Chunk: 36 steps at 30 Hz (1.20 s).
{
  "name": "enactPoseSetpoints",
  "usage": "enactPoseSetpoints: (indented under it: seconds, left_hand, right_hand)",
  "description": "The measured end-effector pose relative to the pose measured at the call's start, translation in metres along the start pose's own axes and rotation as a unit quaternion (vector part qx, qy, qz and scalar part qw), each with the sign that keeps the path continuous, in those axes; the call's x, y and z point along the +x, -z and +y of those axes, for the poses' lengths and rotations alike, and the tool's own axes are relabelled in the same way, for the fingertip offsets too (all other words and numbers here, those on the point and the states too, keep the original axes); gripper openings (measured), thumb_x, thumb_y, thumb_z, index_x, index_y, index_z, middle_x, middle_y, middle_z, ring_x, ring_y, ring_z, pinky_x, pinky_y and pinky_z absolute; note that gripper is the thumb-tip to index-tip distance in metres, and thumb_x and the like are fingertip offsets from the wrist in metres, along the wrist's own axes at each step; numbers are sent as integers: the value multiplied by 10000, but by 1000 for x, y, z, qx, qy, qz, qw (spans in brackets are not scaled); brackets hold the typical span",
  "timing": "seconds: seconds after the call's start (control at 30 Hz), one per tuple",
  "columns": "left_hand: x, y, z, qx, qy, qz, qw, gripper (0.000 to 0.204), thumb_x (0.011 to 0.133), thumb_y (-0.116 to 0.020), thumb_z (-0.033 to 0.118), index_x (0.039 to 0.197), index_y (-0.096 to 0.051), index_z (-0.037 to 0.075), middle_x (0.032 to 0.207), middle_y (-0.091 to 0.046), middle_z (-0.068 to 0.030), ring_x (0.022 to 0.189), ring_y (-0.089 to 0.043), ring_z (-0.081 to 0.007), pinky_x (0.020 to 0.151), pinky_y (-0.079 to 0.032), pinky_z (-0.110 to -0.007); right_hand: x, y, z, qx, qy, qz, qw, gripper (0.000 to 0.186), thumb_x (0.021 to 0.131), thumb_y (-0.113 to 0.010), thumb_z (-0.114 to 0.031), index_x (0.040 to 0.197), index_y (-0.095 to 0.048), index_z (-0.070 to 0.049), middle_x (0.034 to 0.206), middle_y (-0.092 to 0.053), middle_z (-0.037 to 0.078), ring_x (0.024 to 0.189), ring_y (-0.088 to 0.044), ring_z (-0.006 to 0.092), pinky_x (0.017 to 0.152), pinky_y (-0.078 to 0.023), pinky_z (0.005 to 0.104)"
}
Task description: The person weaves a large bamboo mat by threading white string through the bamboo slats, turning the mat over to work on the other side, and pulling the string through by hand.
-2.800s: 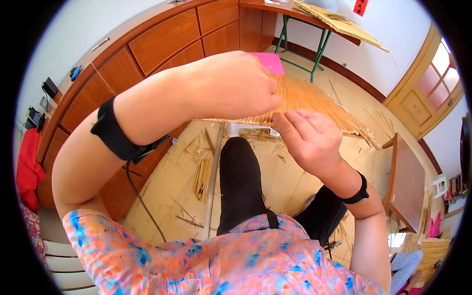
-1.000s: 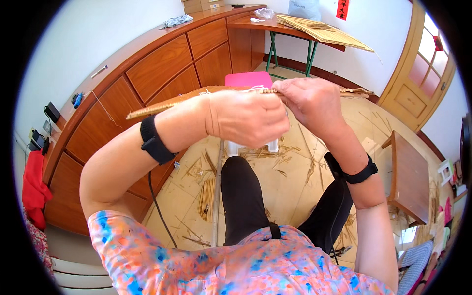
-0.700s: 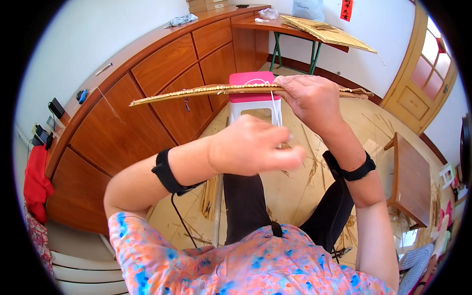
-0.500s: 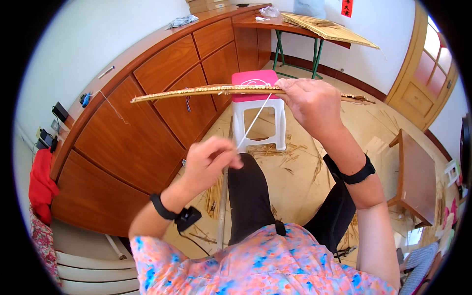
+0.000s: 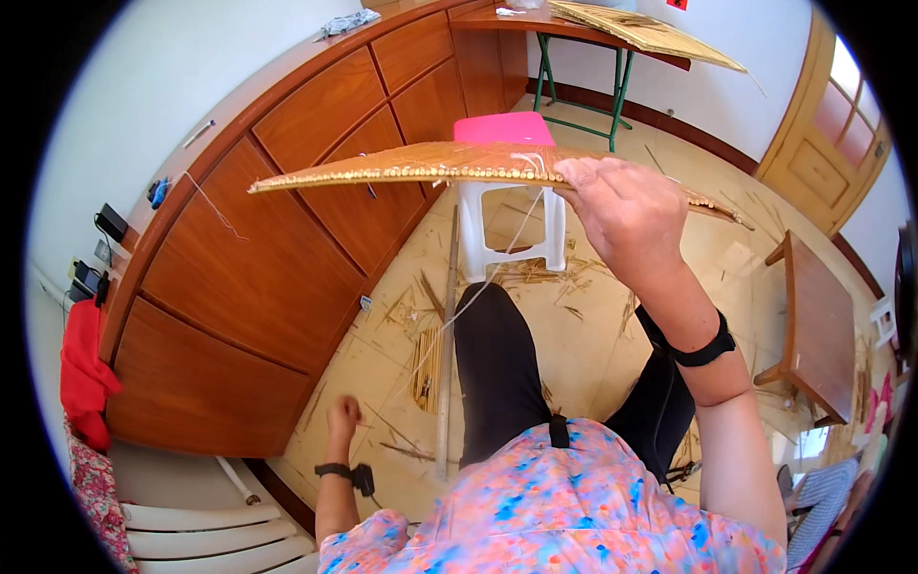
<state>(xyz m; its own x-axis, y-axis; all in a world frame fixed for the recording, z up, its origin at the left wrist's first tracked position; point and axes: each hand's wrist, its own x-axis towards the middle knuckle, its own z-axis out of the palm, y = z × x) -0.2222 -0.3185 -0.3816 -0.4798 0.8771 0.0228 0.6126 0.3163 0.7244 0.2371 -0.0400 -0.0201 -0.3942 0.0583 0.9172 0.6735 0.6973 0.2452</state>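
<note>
My right hand [image 5: 626, 215] grips the near edge of a mat of thin brown reed sticks [image 5: 382, 167], which is held up almost level across my view, its cut stick ends facing me. A thin white string [image 5: 512, 244] hangs from the mat beside the right fingers and runs down leftward toward my left hand [image 5: 343, 414]. That hand is low at the left, fingers curled and apparently pulling the string, though the contact is small to see. Behind the mat is a pink-topped white plastic stool [image 5: 502, 129]. My knee [image 5: 492, 335] is below the mat.
A curved wooden cabinet [image 5: 239, 268] lines the left. At the back, a table [image 5: 478, 19] carries another straw-coloured mat [image 5: 650, 43]. A low wooden table [image 5: 813, 325] stands right, near a door [image 5: 818, 158]. Reed scraps [image 5: 521, 273] and a stick bundle [image 5: 426, 373] lie on the floor.
My left hand has left the mat and swung down and leftward, drawing the string out. My right hand still holds the mat, now slightly further right; more of the stool shows.
</note>
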Motion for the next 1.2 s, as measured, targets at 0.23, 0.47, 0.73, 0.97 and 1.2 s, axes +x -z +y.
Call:
enactPoseSetpoints:
  seconds: [0.23, 0.47, 0.73, 0.97, 1.2]
  left_hand:
    - [51, -24, 369, -510, -203, -32, 836, 342, 928, -541, -49, 1266, -489, -52, 831, -650, -100, 706, -680, -195, 672, -590, -317]
    - [44, -83, 425, -555, -140, -304, 762, 232, 929, -584, -16, 1157, -606, -52, 869, -688, -138, 769, -722, -242, 698, -586, -313]
    - [15, -40, 420, -466, -476, 38, 745, 72, 832, -700, -49, 847, -687, 20, 873, -702, -167, 851, -721, -249, 706, -582, -330]
    - [20, -61, 391, -641, -329, -184, 669, 191, 979, -570, 98, 887, -613, -63, 832, -625, -172, 646, -644, -253, 562, -525, -340]
    - [37, -107, 374, -728, -142, -211, 636, 180, 972, -498, 39, 919, -613, -89, 725, -551, -118, 566, -550, -229, 553, -498, -357]
  right_hand:
    - [-4, 0, -13, -13, 40, -26, 999, 186, 796, -689, -153, 976, -717, -116, 872, -722, 38, 780, -699, 217, 652, -546, 334]
    - [-12, 2, -20, -3, 36, -48, 998, 264, 731, -672, -144, 988, -724, -114, 887, -715, 40, 789, -692, 214, 659, -540, 323]
    - [-24, 10, -19, -2, 47, -55, 997, 290, 717, -677, -138, 1001, -732, -114, 897, -707, 39, 787, -682, 206, 642, -525, 304]
    - [-41, 18, -22, 1, 45, -60, 997, 292, 725, -677, -133, 1011, -726, -105, 886, -689, 44, 775, -666, 196, 639, -505, 279]
    - [-47, 20, -27, 17, 35, -72, 997, 284, 742, -661, -139, 1016, -724, -98, 908, -696, 63, 787, -670, 201, 662, -517, 280]
